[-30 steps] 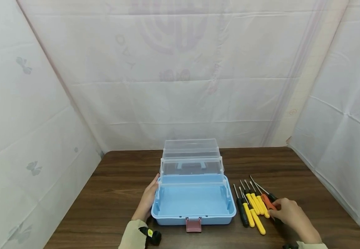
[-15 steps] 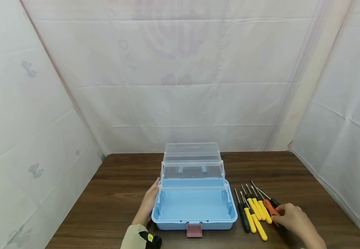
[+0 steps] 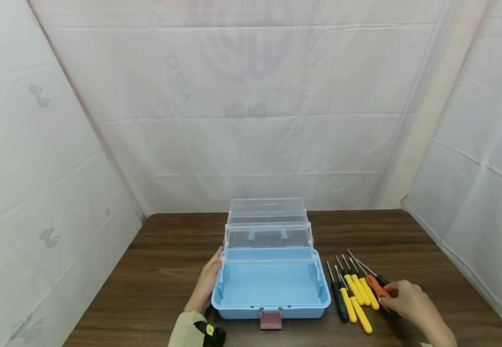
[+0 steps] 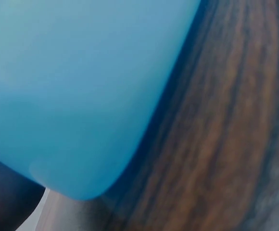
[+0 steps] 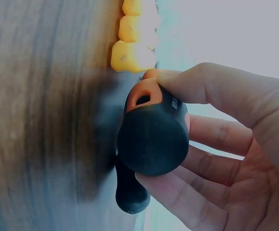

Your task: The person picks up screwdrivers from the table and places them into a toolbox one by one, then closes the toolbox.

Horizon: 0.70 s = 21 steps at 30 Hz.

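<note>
A light blue toolbox [image 3: 272, 313] stands on the table with its clear lid [image 3: 268, 217] raised. Along its left side lies my left hand [image 3: 206, 282], fingers extended against the wall. In the left wrist view only the blurred blue toolbox wall [image 4: 82, 96] shows, with a dark part of the wrist gear. At the right, my right hand [image 3: 411, 301] pinches an orange and black screwdriver [image 5: 154, 139] by its handle between thumb and fingers. A black-handled screwdriver [image 5: 132, 195] lies close beneath it. Several yellow-handled screwdrivers [image 3: 360, 314] lie just left of that hand.
Another black-handled screwdriver [image 3: 339, 301] lies nearest the toolbox's right side. A reddish latch [image 3: 270, 319] hangs down at the toolbox front. Behind and beside the dark wooden table [image 3: 159, 270] hang pale cloth walls [image 3: 268, 144].
The head view has shifted slightly, so everything sits a little lower in it. Both hands stay nearly in place, the right one still at the orange and black screwdriver.
</note>
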Motion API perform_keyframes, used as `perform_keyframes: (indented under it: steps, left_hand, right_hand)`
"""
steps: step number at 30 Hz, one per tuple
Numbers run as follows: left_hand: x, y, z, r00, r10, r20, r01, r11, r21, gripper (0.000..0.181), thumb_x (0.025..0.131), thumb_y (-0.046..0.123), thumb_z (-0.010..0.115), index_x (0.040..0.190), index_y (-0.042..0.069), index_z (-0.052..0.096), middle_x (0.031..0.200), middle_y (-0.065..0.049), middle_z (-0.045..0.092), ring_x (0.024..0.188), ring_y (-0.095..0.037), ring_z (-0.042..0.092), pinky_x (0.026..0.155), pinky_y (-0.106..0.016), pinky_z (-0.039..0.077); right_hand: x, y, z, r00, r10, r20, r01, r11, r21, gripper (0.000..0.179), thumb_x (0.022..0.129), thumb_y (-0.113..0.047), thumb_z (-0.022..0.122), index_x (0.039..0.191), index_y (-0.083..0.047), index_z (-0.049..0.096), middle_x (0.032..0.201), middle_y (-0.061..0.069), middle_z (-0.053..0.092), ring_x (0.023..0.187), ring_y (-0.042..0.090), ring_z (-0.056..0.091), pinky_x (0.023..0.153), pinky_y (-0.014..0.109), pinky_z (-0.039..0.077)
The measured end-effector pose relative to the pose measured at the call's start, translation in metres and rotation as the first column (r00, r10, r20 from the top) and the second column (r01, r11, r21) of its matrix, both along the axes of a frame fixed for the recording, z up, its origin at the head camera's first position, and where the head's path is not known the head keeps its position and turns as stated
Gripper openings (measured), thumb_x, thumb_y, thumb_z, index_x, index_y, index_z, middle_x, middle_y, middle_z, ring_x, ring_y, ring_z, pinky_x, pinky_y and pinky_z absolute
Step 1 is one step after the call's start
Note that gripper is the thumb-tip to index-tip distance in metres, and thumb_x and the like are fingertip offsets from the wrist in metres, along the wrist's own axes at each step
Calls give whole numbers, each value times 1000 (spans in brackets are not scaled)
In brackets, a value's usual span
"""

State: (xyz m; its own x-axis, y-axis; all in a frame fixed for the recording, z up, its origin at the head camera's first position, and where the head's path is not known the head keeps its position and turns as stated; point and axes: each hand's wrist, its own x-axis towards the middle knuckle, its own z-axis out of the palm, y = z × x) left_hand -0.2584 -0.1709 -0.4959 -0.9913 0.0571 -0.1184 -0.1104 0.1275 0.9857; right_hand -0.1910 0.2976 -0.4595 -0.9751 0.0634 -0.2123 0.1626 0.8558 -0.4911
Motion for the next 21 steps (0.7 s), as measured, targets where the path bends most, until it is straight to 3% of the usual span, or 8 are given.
perform_keyframes:
  steps: [14,21]
  left_hand:
    - [-1,2,0,1000,-8,-11,8,1000,7,56,104,36,30,155,15,17,161,-16,14,146,-42,11,114,-62,16]
    - [1,1,2,1000,-9,-14,9,1000,23,56,104,33,31,155,15,17,161,-15,12,147,-41,10,114,-61,15]
  right_hand:
    - [0,3,5,999,7,-39,-7,1000,4,40,81,-24,70,106,7,67,79,1,64,64,15,50,54,29,39]
    - [0,6,8,997,33,-64,-36,998,-47,39,82,-25,72,106,5,69,85,4,70,69,15,53,58,30,45]
